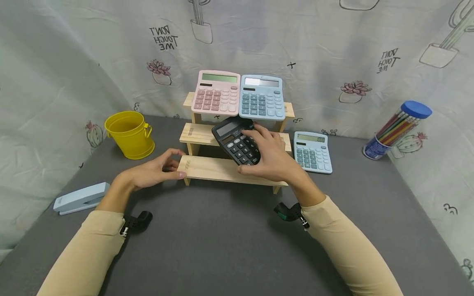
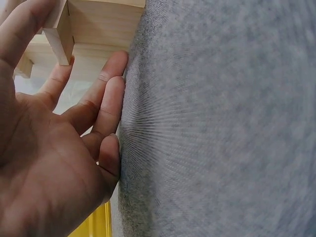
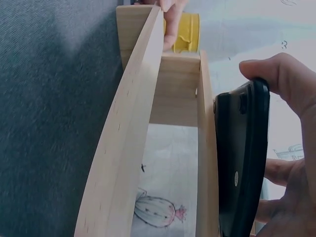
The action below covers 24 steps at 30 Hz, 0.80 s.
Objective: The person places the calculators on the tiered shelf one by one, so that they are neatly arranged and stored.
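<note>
A three-tier wooden stand (image 1: 211,167) stands on the grey table. My right hand (image 1: 272,154) holds a black calculator (image 1: 237,142) tilted over the lower tiers, thumb on its near edge and fingers toward its far edge. In the right wrist view, the calculator's back (image 3: 237,158) faces the wood, close to a tier's edge. At the stand's left end my left hand (image 1: 157,169) grips the lowest tier between thumb and forefinger; its other fingers (image 2: 112,103) lie along the table. Pink (image 1: 216,92) and blue (image 1: 261,96) calculators lean side by side on the top tier.
Another blue calculator (image 1: 313,152) lies right of the stand. Further right is a blue-lidded tub of coloured pencils (image 1: 396,129). On the left are a yellow bucket (image 1: 129,135) and a light-blue stapler (image 1: 81,198). A printed curtain (image 1: 255,49) hangs behind.
</note>
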Tool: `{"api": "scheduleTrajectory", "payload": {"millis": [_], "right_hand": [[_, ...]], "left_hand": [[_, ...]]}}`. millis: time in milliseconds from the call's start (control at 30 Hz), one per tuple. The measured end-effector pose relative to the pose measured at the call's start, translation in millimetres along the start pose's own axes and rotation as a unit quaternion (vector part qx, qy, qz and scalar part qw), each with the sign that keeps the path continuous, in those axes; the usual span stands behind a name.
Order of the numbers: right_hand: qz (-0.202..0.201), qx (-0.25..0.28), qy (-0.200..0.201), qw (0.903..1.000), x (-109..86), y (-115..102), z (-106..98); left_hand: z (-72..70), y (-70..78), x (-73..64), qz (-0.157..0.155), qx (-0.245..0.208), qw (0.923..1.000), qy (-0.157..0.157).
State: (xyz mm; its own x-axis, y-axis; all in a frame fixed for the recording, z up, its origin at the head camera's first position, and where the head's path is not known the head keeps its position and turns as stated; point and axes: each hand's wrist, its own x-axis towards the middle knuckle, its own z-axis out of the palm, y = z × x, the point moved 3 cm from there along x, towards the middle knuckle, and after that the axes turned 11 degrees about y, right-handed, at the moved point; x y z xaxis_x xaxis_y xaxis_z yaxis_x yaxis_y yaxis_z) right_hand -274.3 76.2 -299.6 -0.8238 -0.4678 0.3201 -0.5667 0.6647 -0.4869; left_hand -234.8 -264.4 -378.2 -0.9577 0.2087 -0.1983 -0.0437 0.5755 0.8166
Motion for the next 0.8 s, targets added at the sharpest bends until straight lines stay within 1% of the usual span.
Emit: {"api": "scheduleTrajectory", "payload": {"millis": [133, 200, 500, 667, 733, 800], "right_hand": [[-0.012, 0.006, 0.008, 0.9999, 5.8, -6.3, 7.0], [-0.012, 0.007, 0.013, 0.9998, 8.5, -9.2, 10.9], [0.036, -0.011, 0.026, 0.999, 17.7, -16.0, 22.7], [0.047, -0.035, 0.03, 0.9978, 22.4, -20.7, 26.9], [0.047, -0.04, 0.027, 0.9977, 24.5, -23.0, 28.1], [0.046, -0.044, 0.014, 0.9979, 26.2, -24.8, 28.2]], "left_hand": [[2.5, -2.2, -0.8, -0.002, -0.006, 1.0, 0.0], [3.7, -2.7, -0.7, -0.002, -0.009, 1.0, 0.0], [7.7, -1.9, -1.6, 0.007, -0.023, 0.9997, -0.004], [5.1, 0.3, -1.8, 0.008, -0.017, 0.9998, 0.002], [3.5, 1.1, -1.9, 0.007, -0.012, 0.9999, 0.004], [2.7, 1.1, -1.3, 0.006, -0.01, 0.9999, 0.004]]}}
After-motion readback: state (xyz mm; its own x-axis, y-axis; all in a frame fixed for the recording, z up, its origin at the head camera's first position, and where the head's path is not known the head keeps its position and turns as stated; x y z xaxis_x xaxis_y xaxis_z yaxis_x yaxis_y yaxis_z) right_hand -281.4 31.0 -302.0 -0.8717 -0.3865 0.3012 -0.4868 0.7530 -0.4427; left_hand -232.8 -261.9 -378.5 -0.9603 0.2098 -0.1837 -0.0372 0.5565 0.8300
